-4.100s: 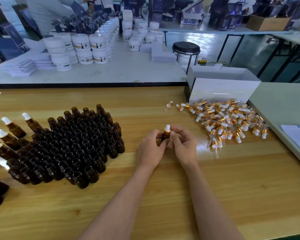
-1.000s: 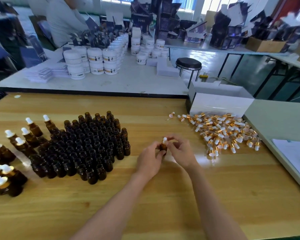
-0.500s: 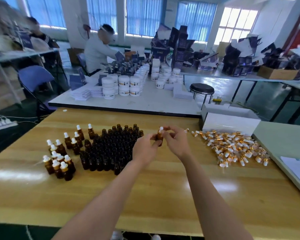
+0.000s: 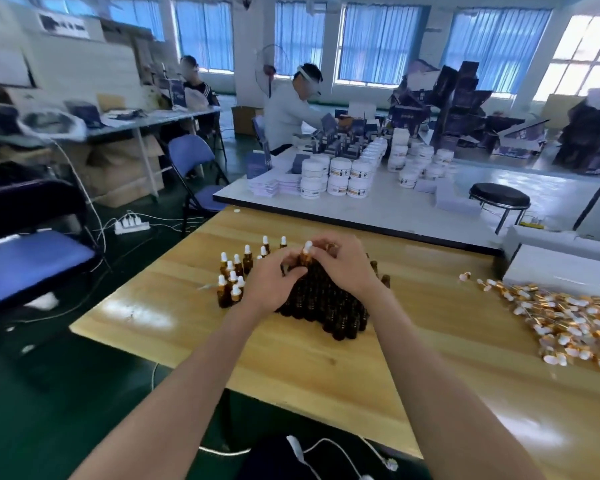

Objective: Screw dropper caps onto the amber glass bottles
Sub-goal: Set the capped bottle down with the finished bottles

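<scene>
Progress early: left hand [image 4: 269, 287] grips one amber bottle [image 4: 305, 264] over the uncapped block [image 4: 329, 308] at centre of the table [image 4: 291, 368], right hand [image 4: 343, 268] pinches its dropper cap [image 4: 308, 245]; about a dozen capped bottles [image 4: 232, 277] stand toward the left edge, dozens uncapped left to do, loose caps [image 4: 565, 322] heaped by the right edge.

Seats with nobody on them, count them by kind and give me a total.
Blue folding chairs: 2
Black round stool: 1
Total: 3
</scene>
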